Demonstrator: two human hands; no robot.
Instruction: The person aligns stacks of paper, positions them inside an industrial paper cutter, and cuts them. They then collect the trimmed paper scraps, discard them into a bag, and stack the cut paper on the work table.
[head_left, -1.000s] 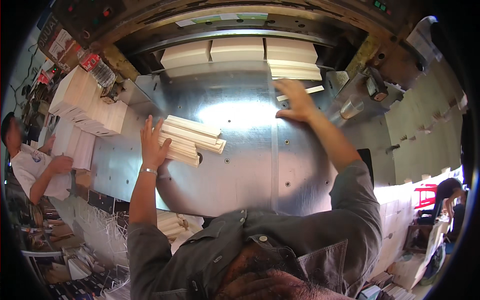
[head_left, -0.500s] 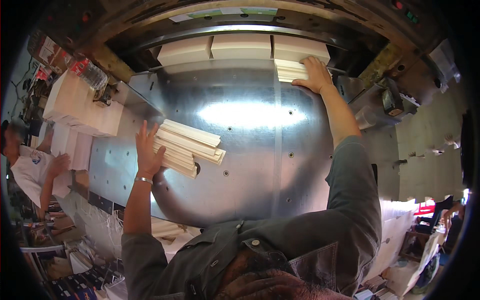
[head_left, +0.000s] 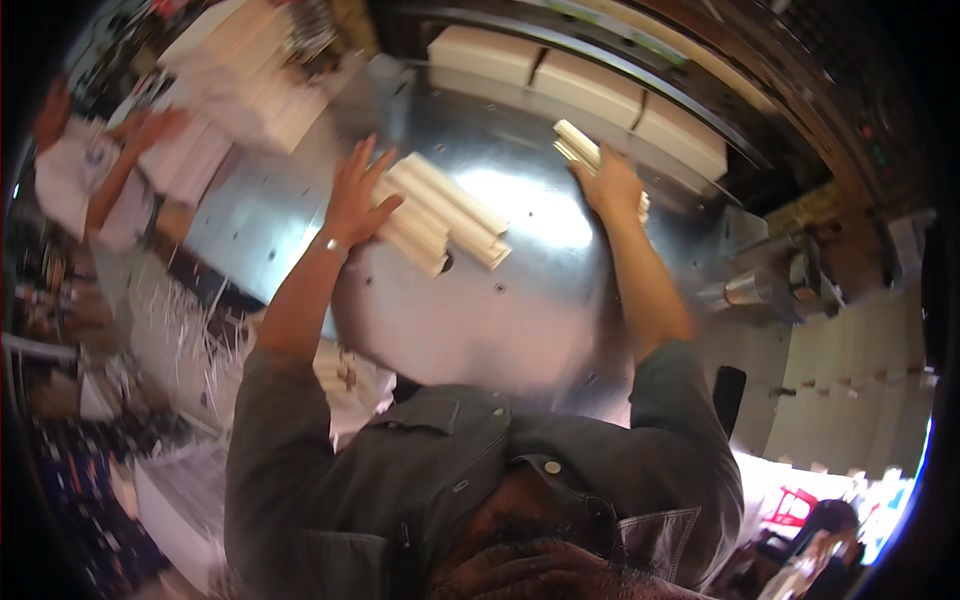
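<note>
My left hand (head_left: 358, 200) has its fingers spread and rests against the near-left end of two bundles of cream paper strips (head_left: 440, 210). The bundles lie side by side, slanting, on the shiny metal table (head_left: 520, 325). My right hand (head_left: 612, 185) is closed over another bundle of paper strips (head_left: 577, 142) farther right. One end of that bundle sticks out past the fingers, and the palm hides its middle. Beyond it stand three thick blocks of white paper (head_left: 588, 88) in a row, with a gap between them and the held strips.
A dark machine beam (head_left: 650, 50) runs behind the blocks. Tall paper stacks (head_left: 250, 80) stand on the left, where a co-worker in a white shirt (head_left: 90, 185) has hands near them. A clear cup (head_left: 745, 290) is at the right. Shredded strips (head_left: 190, 330) hang at the lower left.
The whole view has turned as my head moved. My right hand has drawn its strips away from the right-hand block. My left hand stays at its bundles.
</note>
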